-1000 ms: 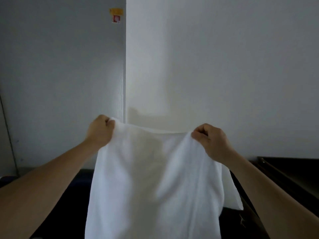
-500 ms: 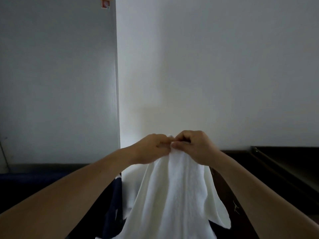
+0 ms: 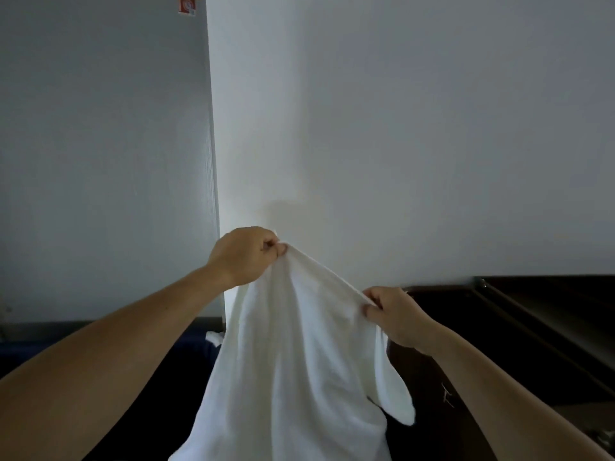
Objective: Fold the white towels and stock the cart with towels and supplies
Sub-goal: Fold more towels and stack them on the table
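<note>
The white towel [image 3: 299, 361] hangs in the air in front of the person, held up by its top edge against a pale wall [image 3: 432, 128]. Its lower end runs out of the bottom of the view, so its full length cannot be told. The left hand [image 3: 246, 256], the higher of the two, pinches one end of that edge between thumb and curled fingers. The right hand [image 3: 392, 316], lower and to the right, grips the same edge with its fingers curled round the cloth — the edge slants taut between them. A loose flap of the towel hangs below the right wrist.

Just left of the towel a small bit of white cloth [image 3: 213, 337] shows over something dark blue [image 3: 20, 347]; neither can be made out. On the right a dark counter [image 3: 549, 314] is dim and cut off by the frame edge. At the top of the grey panel [image 3: 100, 161] sits a red-and-white sticker [image 3: 187, 5] under a yellow strip that is cropped away — the writing is too small to read.
</note>
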The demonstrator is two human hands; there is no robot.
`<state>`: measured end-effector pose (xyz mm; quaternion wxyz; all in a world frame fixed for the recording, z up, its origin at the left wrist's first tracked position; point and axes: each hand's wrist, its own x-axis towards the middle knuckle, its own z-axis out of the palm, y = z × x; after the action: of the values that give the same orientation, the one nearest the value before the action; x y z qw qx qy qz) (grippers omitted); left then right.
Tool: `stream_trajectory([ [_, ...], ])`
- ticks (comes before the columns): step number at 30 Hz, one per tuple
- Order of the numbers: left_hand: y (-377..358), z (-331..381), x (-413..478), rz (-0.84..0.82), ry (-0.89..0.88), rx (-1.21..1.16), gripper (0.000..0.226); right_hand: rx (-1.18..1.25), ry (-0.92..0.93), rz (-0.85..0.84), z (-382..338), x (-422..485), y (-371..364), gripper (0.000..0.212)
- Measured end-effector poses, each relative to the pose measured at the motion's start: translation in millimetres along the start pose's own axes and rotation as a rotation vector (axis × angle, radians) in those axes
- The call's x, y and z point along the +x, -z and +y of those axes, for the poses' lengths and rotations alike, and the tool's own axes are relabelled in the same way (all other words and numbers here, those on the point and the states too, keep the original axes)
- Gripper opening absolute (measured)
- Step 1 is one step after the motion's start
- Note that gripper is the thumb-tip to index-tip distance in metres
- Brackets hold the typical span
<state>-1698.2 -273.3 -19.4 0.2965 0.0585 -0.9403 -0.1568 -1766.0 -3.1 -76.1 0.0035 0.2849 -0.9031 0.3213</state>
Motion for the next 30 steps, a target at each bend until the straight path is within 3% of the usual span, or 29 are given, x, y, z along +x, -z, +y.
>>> stream_trajectory([
  [5, -6, -12, 2, 0.024, 0.109, 0.070, 0.036, -0.182, -0.170, 0.034, 31, 6, -3, 0.023],
  [8, -1, -29, 7, 0.043, 0.185, 0.082, 0.040, -0.211, -0.241, 0.013, 55, 2, 3, 0.015],
  [13, -6, -59, 2, 0.026, 0.295, 0.114, 0.048, -0.164, -0.193, 0.000, 77, -4, 20, 0.024],
  [16, -12, -72, -2, 0.005, 0.363, 0.078, 0.052, 0.138, -0.141, 0.142, 80, -10, 28, 0.028],
  [19, -14, -76, -3, -0.023, 0.376, 0.054, 0.050, 0.575, -0.143, 0.309, 75, -14, 34, 0.057],
  [23, -16, -71, -2, -0.010, 0.358, -0.011, 0.042, 0.930, -0.192, 0.418, 48, -16, 43, 0.028],
  [25, -16, -73, -2, 0.043, 0.373, -0.061, 0.042, 1.048, -0.302, 0.522, 46, -11, 50, 0.018],
  [28, -7, -88, -3, 0.189, 0.489, -0.265, 0.029, 1.140, -0.497, 0.760, 55, -9, 69, 0.016],
  [30, 2, -96, -5, 0.240, 0.570, -0.352, 0.031, 1.080, -0.581, 0.838, 64, -10, 79, 0.019],
])
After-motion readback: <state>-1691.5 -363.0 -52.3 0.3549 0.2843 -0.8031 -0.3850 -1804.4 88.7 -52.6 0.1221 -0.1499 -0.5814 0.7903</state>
